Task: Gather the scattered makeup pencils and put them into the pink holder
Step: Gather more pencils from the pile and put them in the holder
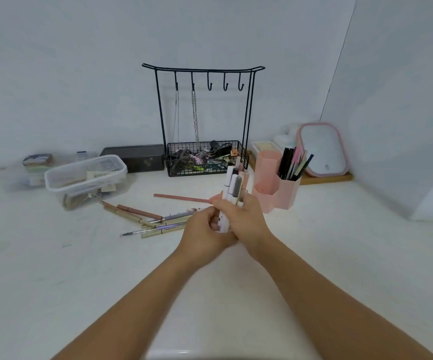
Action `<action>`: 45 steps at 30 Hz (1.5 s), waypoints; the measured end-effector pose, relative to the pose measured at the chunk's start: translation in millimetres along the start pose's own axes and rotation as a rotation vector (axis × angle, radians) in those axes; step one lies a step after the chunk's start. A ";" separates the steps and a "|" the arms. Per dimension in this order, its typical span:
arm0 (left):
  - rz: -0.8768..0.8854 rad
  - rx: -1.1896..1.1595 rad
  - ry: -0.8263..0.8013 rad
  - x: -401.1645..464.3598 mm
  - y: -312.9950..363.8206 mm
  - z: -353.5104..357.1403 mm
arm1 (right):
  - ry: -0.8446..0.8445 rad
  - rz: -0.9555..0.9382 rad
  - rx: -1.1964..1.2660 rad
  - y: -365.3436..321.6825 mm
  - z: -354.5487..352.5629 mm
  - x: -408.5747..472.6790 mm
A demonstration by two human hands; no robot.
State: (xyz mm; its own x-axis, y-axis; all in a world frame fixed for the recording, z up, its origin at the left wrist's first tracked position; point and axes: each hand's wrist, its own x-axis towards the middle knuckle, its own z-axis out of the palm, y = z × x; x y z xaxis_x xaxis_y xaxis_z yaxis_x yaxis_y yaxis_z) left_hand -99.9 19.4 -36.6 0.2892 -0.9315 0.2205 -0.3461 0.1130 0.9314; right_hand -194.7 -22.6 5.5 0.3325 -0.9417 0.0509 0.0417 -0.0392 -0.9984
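A bundle of makeup pencils [232,185] is held upright above the white surface [340,255], gripped jointly by both hands. The right hand [246,219] is closed around the lower part of the bundle, and the left hand [205,229] is closed against it from the left, its fingers pressed to the lowest ends. The capped tips, white, grey and pale pink, are seen projecting above the hands.

The pink holder [275,185] is placed just right of the bundle and behind it. One of its compartments is filled with dark pencils [292,165]; the taller one beside it appears empty. A loose heap of pencils [153,220] is left lying on the surface to the left of the hands, and a single pink pencil [181,198] lies beyond them.

Behind are shown a black wire stand [202,120] with a basket, a clear plastic box [85,178] and a pink-rimmed mirror [323,152].
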 end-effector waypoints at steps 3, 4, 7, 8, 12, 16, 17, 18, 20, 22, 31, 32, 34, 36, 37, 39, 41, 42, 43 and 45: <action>-0.113 -0.162 -0.086 0.2 0.8 -3.9 | -0.014 -0.046 0.035 -1.3 -9.6 1.2; -0.188 -0.351 -0.105 1.5 2.7 -5.3 | -0.006 -0.064 0.061 -2.4 -11.4 0.6; -0.480 -1.093 -0.083 1.5 4.8 -8.2 | -0.005 -0.048 0.234 -2.0 -9.5 -2.0; -0.538 -1.244 -0.071 1.0 4.9 -9.7 | -0.018 -0.040 0.292 -1.0 -6.6 -3.8; -0.587 -1.630 -0.038 1.6 3.0 -10.6 | -0.063 -0.060 0.273 5.0 8.8 -6.0; -0.584 -1.600 0.034 0.9 5.5 1.5 | -0.053 -0.022 0.245 9.6 8.4 -2.7; -0.585 -1.568 0.038 2.8 3.3 3.3 | -0.048 -0.012 0.226 10.5 6.7 -2.5; -0.583 -1.515 0.046 4.3 3.0 4.1 | -0.043 0.004 0.206 11.7 5.7 -3.0; -0.548 -1.324 0.052 6.6 4.7 5.4 | -0.043 0.030 0.149 12.9 5.4 -3.0; -0.476 -1.117 0.083 5.6 9.8 11.6 | -0.013 -0.007 0.085 10.0 0.2 -0.6; -0.088 -0.503 0.400 -9.5 8.8 17.9 | 0.072 -0.218 -0.320 27.5 -43.0 10.6; -0.101 -0.530 0.397 -9.0 9.3 17.5 | 0.088 -0.224 -0.307 28.2 -44.5 11.6; -0.135 -0.576 0.391 -7.8 11.1 16.6 | 0.114 -0.207 -0.294 29.1 -45.7 13.9; -0.157 -0.602 0.392 -7.9 11.1 16.3 | 0.107 -0.200 -0.307 29.2 -44.1 13.9; -0.157 -0.606 0.387 -8.5 11.4 16.3 | 0.122 -0.219 -0.301 27.4 -43.3 13.6; -0.141 -0.595 0.370 -9.5 12.4 17.3 | 0.178 -0.276 -0.305 19.2 -43.8 16.5; -0.124 -0.564 0.367 -10.1 13.1 19.3 | 0.212 -0.289 -0.389 9.0 -47.0 24.6; -0.109 -0.553 0.366 -10.2 13.7 20.3 | 0.207 -0.248 -0.446 5.9 -49.2 29.5; -0.095 -0.544 0.366 -10.8 14.1 21.1 | 0.193 -0.178 -0.498 6.2 -51.2 34.1; -0.067 -0.512 0.361 -10.3 16.5 22.2 | 0.171 -0.085 -0.574 7.7 -55.4 35.7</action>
State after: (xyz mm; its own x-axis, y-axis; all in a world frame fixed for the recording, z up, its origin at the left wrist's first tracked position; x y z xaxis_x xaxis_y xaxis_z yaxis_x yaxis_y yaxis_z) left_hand -128.4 23.1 -30.0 0.6092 -0.7773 0.1571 0.1291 0.2927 0.9475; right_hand -234.7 -75.0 -1.8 0.1921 -0.9659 0.1737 -0.4690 -0.2459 -0.8483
